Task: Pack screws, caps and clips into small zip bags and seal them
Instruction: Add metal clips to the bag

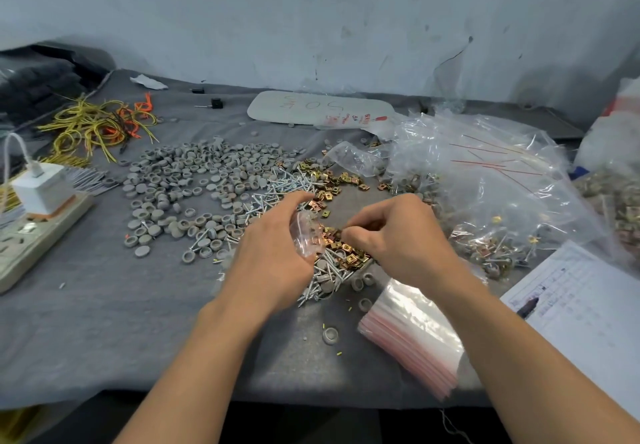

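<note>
Zip bag (304, 236) at the centre of the frame, small and clear, and the left hand (273, 246) had it, fingers curled round it with the mouth turned to the right. The right hand (391, 236) met it there, thumb and forefinger pinched together on brassy clips (346, 248), the other fingers tucked under. Around and between both hands lay the mixed heap: clips, silver screws (277, 189) fanning up and left, and a wide spill of grey caps (194, 180) across the left middle.

Writing next. At upper centre, a pale flat pack (318, 109) carried big red handwritten marks that looked like "50", upside down to the camera. Small red print at its right end was too fine to read. At lower right sat a ruled form (588, 305) with a pen (528, 307) on it, and its print was too small to make out.

Edges and room: the grey cloth (104, 322) ran to its front edge along the bottom of the frame. A broad open stretch showed at lower left, between the left forearm and the power strip (31, 236) hard against the left edge. The right side was tight. A stack of red-striped empty bags (415, 339) lay just beside the right forearm, and a big crumpled plastic sack (502, 184) of filled packets crowded in behind it.
</note>
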The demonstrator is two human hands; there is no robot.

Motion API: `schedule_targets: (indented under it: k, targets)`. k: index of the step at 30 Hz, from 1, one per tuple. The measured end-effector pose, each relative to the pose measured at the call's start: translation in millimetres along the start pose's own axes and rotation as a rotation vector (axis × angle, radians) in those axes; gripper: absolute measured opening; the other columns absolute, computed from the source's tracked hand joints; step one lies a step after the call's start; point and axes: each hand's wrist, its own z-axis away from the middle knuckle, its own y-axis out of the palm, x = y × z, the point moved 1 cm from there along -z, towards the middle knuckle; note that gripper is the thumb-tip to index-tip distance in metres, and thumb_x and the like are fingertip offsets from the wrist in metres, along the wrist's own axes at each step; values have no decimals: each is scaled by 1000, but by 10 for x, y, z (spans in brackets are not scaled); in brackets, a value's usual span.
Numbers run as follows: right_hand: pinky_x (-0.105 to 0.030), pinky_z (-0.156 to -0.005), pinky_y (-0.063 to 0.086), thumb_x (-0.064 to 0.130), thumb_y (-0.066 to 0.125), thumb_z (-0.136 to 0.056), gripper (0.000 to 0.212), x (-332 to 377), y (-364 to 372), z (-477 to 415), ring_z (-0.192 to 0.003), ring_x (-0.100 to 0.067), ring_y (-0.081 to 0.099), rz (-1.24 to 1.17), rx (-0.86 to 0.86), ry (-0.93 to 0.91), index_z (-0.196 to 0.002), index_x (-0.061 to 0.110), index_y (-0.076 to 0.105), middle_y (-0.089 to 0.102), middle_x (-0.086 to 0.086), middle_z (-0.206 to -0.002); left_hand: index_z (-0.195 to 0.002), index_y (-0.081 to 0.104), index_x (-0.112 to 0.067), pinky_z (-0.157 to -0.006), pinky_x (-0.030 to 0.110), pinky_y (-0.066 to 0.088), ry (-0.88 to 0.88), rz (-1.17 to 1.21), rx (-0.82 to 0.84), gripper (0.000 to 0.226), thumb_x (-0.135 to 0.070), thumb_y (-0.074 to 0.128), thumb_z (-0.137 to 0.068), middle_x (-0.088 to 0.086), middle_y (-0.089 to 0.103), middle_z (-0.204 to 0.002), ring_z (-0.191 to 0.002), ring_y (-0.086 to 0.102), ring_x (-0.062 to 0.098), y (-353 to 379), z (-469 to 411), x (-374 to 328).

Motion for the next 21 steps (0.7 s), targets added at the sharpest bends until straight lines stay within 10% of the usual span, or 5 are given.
schedule_targets:
  k: [12, 21]
  targets:
    - [-18, -45, 47, 31, 78, -88, 15, 192, 50, -204, -50, -7, 61, -41, -110, -31, -73, 31, 80, 70, 17, -60, -134, 45, -54, -54, 7, 35, -27, 31, -10, 79, -8, 75, -76, -19, 62, -84, -70, 56, -6, -33, -40, 15]
    - [-36, -74, 59, 22, 75, -83, 16, -97, 78, -213, -85, -22, 68, 569, 181, 77, -91, 35, 77, 73, 4, -88, -135, 42, -52, -52, 12, 33, -22, -11, -48, 65, -15, 68, -89, -14, 64, -89, -64, 55, -1, -118, -41, 45]
